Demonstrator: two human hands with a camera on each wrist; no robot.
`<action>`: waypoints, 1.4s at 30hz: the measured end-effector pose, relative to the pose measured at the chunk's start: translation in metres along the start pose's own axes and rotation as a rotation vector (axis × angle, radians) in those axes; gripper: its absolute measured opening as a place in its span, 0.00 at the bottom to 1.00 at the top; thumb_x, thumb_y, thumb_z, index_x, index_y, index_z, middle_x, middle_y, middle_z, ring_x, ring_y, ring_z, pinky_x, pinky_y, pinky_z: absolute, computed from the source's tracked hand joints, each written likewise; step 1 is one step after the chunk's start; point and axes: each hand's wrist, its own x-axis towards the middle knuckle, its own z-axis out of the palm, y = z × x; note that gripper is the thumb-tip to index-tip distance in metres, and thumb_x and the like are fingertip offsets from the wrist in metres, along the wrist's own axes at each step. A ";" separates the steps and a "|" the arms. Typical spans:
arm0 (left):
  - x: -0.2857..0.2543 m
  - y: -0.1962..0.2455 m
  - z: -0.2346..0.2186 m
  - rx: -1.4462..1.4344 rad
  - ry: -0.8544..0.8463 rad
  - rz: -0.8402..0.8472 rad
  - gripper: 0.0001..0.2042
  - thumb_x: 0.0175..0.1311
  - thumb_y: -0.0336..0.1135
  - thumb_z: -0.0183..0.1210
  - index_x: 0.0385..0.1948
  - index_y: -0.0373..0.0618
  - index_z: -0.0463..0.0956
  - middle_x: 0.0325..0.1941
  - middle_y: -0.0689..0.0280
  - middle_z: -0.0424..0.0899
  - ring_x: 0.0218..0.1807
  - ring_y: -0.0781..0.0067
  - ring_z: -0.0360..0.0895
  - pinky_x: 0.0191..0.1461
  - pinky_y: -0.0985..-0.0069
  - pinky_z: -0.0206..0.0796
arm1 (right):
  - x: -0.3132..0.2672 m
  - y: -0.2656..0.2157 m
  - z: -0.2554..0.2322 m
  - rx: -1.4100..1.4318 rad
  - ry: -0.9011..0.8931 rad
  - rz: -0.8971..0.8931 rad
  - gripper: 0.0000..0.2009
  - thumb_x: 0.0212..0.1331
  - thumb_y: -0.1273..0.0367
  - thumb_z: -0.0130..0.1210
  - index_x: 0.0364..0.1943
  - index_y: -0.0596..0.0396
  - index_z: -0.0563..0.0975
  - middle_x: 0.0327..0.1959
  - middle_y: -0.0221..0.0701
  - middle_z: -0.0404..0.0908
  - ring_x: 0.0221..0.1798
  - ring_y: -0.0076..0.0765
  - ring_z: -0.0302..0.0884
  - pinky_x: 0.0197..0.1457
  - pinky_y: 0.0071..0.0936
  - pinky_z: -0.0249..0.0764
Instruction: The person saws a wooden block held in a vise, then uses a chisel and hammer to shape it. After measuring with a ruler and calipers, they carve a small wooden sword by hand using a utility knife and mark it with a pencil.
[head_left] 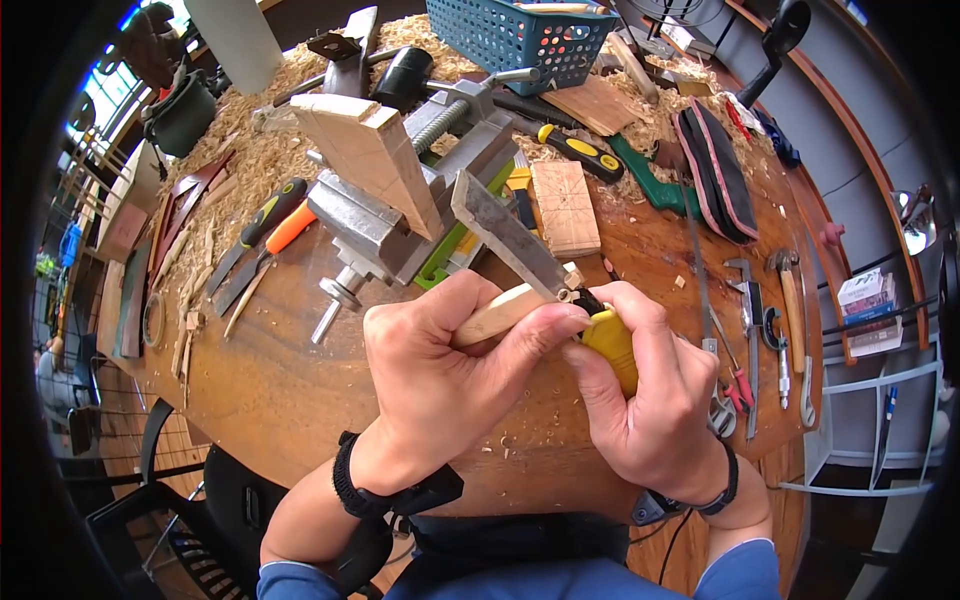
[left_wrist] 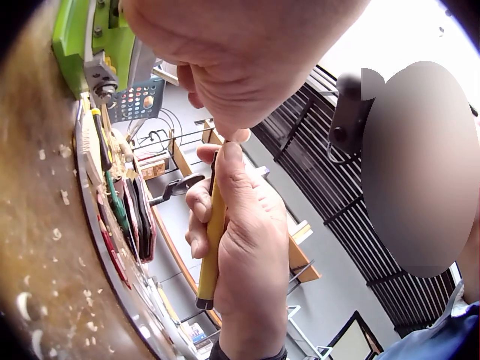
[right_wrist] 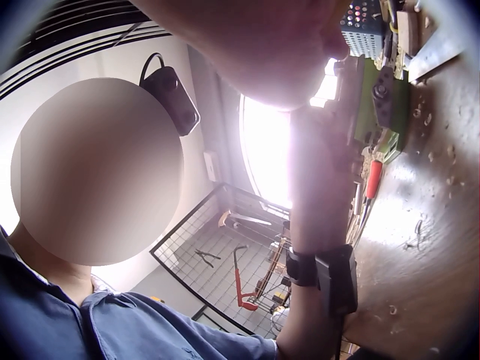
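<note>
In the head view my left hand (head_left: 425, 375) grips a pale wooden stick (head_left: 495, 315), its thumb reaching toward the far end. My right hand (head_left: 655, 400) holds a chisel (head_left: 505, 235) by its yellow handle, with the wide flat blade slanting up and left across the stick's end. A small curl of wood sits where blade and stick meet. Both hands are close together over the table's front part. From the left wrist, the yellow handle (left_wrist: 213, 240) shows along the right fingers. The right wrist view hides the tool behind the hand (right_wrist: 255, 52).
A metal vise (head_left: 375, 235) ahead clamps an upright board (head_left: 375, 150). A marked wooden block (head_left: 566, 208) lies right of it. Chisels with orange (head_left: 290, 228) and dark handles lie left; a hammer (head_left: 790, 310) and caliper (head_left: 750, 350) right. Shavings and a blue basket (head_left: 520, 40) stand behind.
</note>
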 end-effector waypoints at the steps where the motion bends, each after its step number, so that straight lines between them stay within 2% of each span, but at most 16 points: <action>1: 0.000 0.000 -0.001 0.015 -0.009 -0.007 0.20 0.54 0.38 0.80 0.16 0.42 0.75 0.12 0.67 0.77 0.15 0.85 0.71 0.19 0.80 0.61 | 0.000 0.000 0.000 -0.005 0.008 -0.003 0.20 0.68 0.65 0.64 0.56 0.65 0.74 0.41 0.42 0.86 0.33 0.49 0.88 0.33 0.37 0.82; 8: 0.001 -0.010 -0.002 -0.079 0.010 0.024 0.18 0.53 0.40 0.81 0.18 0.41 0.79 0.11 0.71 0.75 0.18 0.91 0.69 0.19 0.81 0.59 | -0.001 -0.004 0.001 0.040 0.068 -0.001 0.20 0.69 0.65 0.63 0.56 0.65 0.74 0.39 0.42 0.85 0.33 0.50 0.88 0.32 0.38 0.81; 10: 0.003 -0.007 -0.001 -0.112 -0.020 -0.018 0.17 0.53 0.40 0.81 0.22 0.41 0.80 0.12 0.75 0.72 0.18 0.92 0.67 0.20 0.82 0.58 | -0.001 -0.006 -0.003 0.197 0.027 0.169 0.19 0.71 0.65 0.62 0.56 0.64 0.73 0.38 0.44 0.85 0.34 0.50 0.88 0.33 0.38 0.81; 11: 0.004 -0.005 -0.001 -0.142 -0.051 -0.065 0.16 0.54 0.40 0.81 0.25 0.40 0.82 0.12 0.79 0.69 0.18 0.93 0.65 0.20 0.83 0.56 | 0.001 -0.006 -0.005 0.284 0.024 0.252 0.18 0.74 0.62 0.59 0.56 0.62 0.73 0.33 0.38 0.83 0.29 0.40 0.86 0.30 0.33 0.77; 12: 0.004 -0.003 -0.004 -0.215 -0.160 -0.142 0.15 0.62 0.39 0.75 0.38 0.38 0.83 0.18 0.81 0.70 0.22 0.94 0.64 0.24 0.86 0.54 | 0.002 -0.006 -0.008 0.401 0.019 0.377 0.17 0.75 0.62 0.57 0.56 0.61 0.73 0.31 0.33 0.81 0.25 0.32 0.81 0.27 0.30 0.74; 13: 0.006 0.001 -0.006 -0.215 -0.159 -0.141 0.15 0.62 0.39 0.75 0.38 0.38 0.83 0.18 0.81 0.70 0.22 0.94 0.64 0.24 0.86 0.54 | 0.003 -0.006 -0.011 0.518 0.014 0.504 0.16 0.76 0.62 0.55 0.55 0.61 0.73 0.28 0.28 0.79 0.22 0.24 0.75 0.24 0.26 0.70; 14: 0.008 0.006 -0.007 -0.417 -0.201 -0.278 0.14 0.67 0.38 0.71 0.43 0.37 0.81 0.23 0.80 0.72 0.24 0.94 0.63 0.26 0.87 0.53 | 0.003 0.000 -0.008 0.627 0.078 0.520 0.15 0.78 0.60 0.52 0.55 0.59 0.73 0.25 0.19 0.71 0.19 0.13 0.63 0.21 0.19 0.60; 15: 0.010 0.008 -0.008 -0.620 -0.242 -0.414 0.13 0.71 0.37 0.68 0.48 0.37 0.80 0.27 0.80 0.74 0.26 0.94 0.63 0.28 0.87 0.53 | 0.007 -0.001 -0.013 0.766 0.063 0.610 0.16 0.79 0.59 0.50 0.55 0.58 0.74 0.24 0.19 0.70 0.18 0.10 0.59 0.20 0.15 0.57; 17: 0.011 0.008 -0.013 -0.690 -0.338 -0.435 0.14 0.77 0.38 0.60 0.54 0.38 0.77 0.32 0.79 0.74 0.29 0.94 0.62 0.31 0.87 0.51 | 0.010 0.004 -0.015 1.033 0.031 0.733 0.17 0.80 0.57 0.48 0.57 0.56 0.74 0.24 0.20 0.69 0.17 0.09 0.58 0.20 0.12 0.58; 19: 0.012 0.009 -0.014 -0.702 -0.388 -0.450 0.19 0.78 0.44 0.53 0.56 0.36 0.77 0.26 0.78 0.69 0.28 0.89 0.60 0.34 0.85 0.50 | 0.011 0.008 -0.012 1.041 0.037 0.746 0.18 0.80 0.56 0.48 0.57 0.56 0.74 0.24 0.21 0.69 0.17 0.09 0.58 0.20 0.12 0.59; 22: 0.015 0.009 -0.019 -0.731 -0.426 -0.482 0.21 0.77 0.44 0.49 0.56 0.35 0.77 0.26 0.75 0.69 0.29 0.87 0.61 0.36 0.84 0.52 | 0.009 0.010 -0.008 1.030 0.050 0.742 0.18 0.80 0.56 0.48 0.57 0.57 0.74 0.24 0.20 0.69 0.19 0.09 0.59 0.20 0.12 0.60; 27: 0.014 0.003 -0.019 -0.782 -0.433 -0.476 0.22 0.76 0.44 0.48 0.58 0.34 0.77 0.28 0.73 0.73 0.30 0.85 0.63 0.36 0.83 0.54 | 0.009 0.003 -0.009 0.906 0.061 0.671 0.17 0.79 0.57 0.51 0.56 0.58 0.74 0.25 0.19 0.70 0.22 0.09 0.62 0.23 0.13 0.60; 30: 0.012 0.004 -0.013 -0.733 -0.397 -0.461 0.21 0.76 0.42 0.49 0.59 0.34 0.76 0.31 0.71 0.78 0.30 0.85 0.66 0.37 0.83 0.56 | 0.007 0.007 -0.009 0.642 -0.013 0.517 0.17 0.74 0.62 0.59 0.55 0.62 0.75 0.26 0.20 0.76 0.25 0.12 0.68 0.25 0.19 0.65; 31: 0.011 0.005 -0.011 -0.692 -0.349 -0.471 0.21 0.76 0.41 0.49 0.61 0.34 0.76 0.34 0.70 0.80 0.31 0.84 0.68 0.38 0.83 0.58 | 0.008 0.007 -0.010 0.524 -0.041 0.440 0.17 0.72 0.64 0.62 0.54 0.62 0.76 0.26 0.28 0.80 0.25 0.23 0.78 0.29 0.26 0.73; 34: 0.010 0.004 -0.015 -0.559 -0.401 -0.425 0.22 0.76 0.39 0.50 0.63 0.33 0.75 0.38 0.70 0.82 0.34 0.85 0.72 0.39 0.85 0.60 | 0.010 0.010 -0.004 0.289 -0.104 0.175 0.18 0.66 0.66 0.66 0.55 0.60 0.79 0.36 0.47 0.87 0.37 0.55 0.89 0.37 0.38 0.81; 42: 0.005 -0.002 -0.008 -0.602 -0.392 -0.360 0.19 0.73 0.30 0.60 0.62 0.33 0.76 0.49 0.68 0.86 0.49 0.84 0.78 0.55 0.83 0.70 | 0.008 0.016 -0.002 0.250 -0.119 0.111 0.19 0.64 0.65 0.67 0.55 0.61 0.79 0.38 0.47 0.88 0.38 0.55 0.89 0.37 0.40 0.82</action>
